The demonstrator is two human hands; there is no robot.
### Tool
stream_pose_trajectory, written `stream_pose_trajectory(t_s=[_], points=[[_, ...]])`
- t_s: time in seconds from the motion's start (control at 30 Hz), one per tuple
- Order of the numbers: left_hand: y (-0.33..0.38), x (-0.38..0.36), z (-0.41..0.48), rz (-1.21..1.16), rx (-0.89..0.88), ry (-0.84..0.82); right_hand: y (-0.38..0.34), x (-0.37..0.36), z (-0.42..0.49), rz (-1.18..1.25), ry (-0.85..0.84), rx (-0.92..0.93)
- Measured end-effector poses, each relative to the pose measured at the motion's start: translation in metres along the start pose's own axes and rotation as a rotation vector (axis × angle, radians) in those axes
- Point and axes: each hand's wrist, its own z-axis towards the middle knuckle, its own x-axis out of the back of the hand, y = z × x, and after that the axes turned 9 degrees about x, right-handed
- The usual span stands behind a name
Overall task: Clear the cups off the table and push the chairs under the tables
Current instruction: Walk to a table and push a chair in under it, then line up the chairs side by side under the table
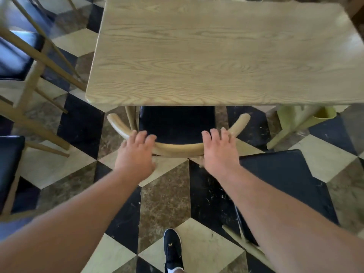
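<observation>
Bare wooden table (226,52) far ahead, no cups visible. Chair (177,123) near edge, black seat partly tucked under. Likely rigid, light, sliding easily; best pushed at curved backrest. Left hand (136,152) and right hand (218,152) on rail, fingers loosely spread, draped over.

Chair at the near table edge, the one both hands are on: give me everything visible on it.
The chair has a curved backrest rail of light wood and a black padded seat. It stands upright, facing the table, with the front of its seat tucked under the near edge. The left hand and right hand lie flat over the rail, fingers spread, not wrapped. The rail's ends curve toward the table. Its legs are mostly hidden.
</observation>
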Motion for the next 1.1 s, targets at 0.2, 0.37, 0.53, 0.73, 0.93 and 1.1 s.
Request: stream_pose_trajectory(t_s=[0.2, 0.37, 0.53, 0.73, 0.93, 1.1], points=[[0.026, -0.007, -0.144, -0.152, -0.143, 0.047, -0.006, 0.008, -0.147, 0.134, 0.013, 0.117], [0.068, 0.006, -0.224, -0.184, -0.172, 0.018, 0.036, 0.028, -0.261, 0.092, -0.027, 0.055], [0.13, -0.002, -0.279, -0.185, -0.235, -0.098, 0.074, 0.026, -0.349, 0.186, -0.07, -0.047], [0.215, -0.037, -0.324, -0.192, -0.346, -0.142, 0.128, 0.0, -0.418, 0.158, -0.127, -0.096], [0.327, -0.057, -0.323, -0.197, -0.436, -0.131, 0.218, -0.033, -0.462, 0.176, -0.056, -0.09], [0.407, -0.079, -0.312, -0.072, -0.459, -0.181, 0.306, -0.071, -0.486, 0.226, -0.107, -0.055]])
